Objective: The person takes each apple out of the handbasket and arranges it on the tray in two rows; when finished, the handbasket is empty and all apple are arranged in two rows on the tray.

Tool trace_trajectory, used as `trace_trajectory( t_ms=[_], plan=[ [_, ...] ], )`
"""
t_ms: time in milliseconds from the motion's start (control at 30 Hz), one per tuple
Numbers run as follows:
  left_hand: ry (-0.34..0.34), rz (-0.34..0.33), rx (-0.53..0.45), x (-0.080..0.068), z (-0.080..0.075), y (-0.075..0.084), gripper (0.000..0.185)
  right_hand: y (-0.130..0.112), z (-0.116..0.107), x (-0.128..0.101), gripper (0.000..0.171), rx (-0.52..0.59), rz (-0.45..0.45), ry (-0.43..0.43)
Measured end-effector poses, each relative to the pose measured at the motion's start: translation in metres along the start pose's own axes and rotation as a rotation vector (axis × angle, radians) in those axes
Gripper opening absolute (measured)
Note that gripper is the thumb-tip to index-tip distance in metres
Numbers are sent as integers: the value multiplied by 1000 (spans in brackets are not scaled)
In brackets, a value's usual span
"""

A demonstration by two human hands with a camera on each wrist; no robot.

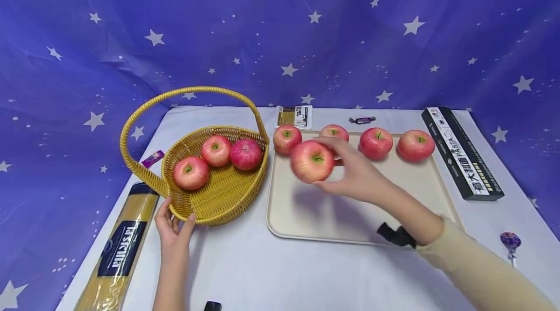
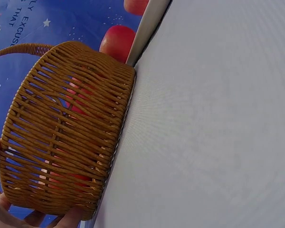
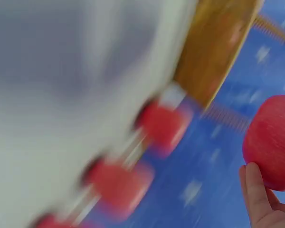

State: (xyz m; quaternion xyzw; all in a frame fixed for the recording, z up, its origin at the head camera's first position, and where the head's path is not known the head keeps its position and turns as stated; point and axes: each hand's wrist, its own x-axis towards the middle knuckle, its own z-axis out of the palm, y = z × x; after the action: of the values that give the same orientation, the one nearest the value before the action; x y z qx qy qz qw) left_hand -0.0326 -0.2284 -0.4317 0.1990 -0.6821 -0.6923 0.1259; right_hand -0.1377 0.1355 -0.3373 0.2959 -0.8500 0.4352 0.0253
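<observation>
Your left hand sits closest to you, fingers and thumb curled around the near rim of the wicker basket, touching the weave; in the left wrist view the fingertips show under the basket wall, and the basket stands just beside the tray edge on the white table.

Your right hand hangs above the left part of the beige tray, fingers wrapped round a red apple lifted clear of the tray; the right wrist view is blurred, yet it shows the apple resting against your fingers.

Taking the tray as landmark: four more apples line its far edge, and its near half lies bare; left of it, three apples sit in the basket under the arched handle; a bare strip of table runs along its near edge toward you; right of it lies a black pasta box, with a lollipop nearer you; far left of it, past the basket, a spaghetti pack lies along the table's edge.
</observation>
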Motion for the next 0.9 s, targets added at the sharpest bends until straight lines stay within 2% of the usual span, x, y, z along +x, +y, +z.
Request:
trace_trajectory(
  t_ms=[100,200,300,400,600,900],
  plan=[
    [5,7,-10,-1,-2,0,70,30,-44,-42,80,-108,98,95],
    [10,8,-4,-1,-2,0,69,59,-77,-82,81,-185,231,156],
    [12,25,-17,-1,0,0,69,86,-99,-116,80,-244,363,177],
    [16,38,-38,0,2,-1,68,106,-110,-139,80,-285,440,168],
    [20,22,-35,-2,0,1,69,127,-113,-156,80,-315,486,136],
    [6,25,-29,-1,0,0,69,129,-112,-155,82,-332,554,86]
  ],
)
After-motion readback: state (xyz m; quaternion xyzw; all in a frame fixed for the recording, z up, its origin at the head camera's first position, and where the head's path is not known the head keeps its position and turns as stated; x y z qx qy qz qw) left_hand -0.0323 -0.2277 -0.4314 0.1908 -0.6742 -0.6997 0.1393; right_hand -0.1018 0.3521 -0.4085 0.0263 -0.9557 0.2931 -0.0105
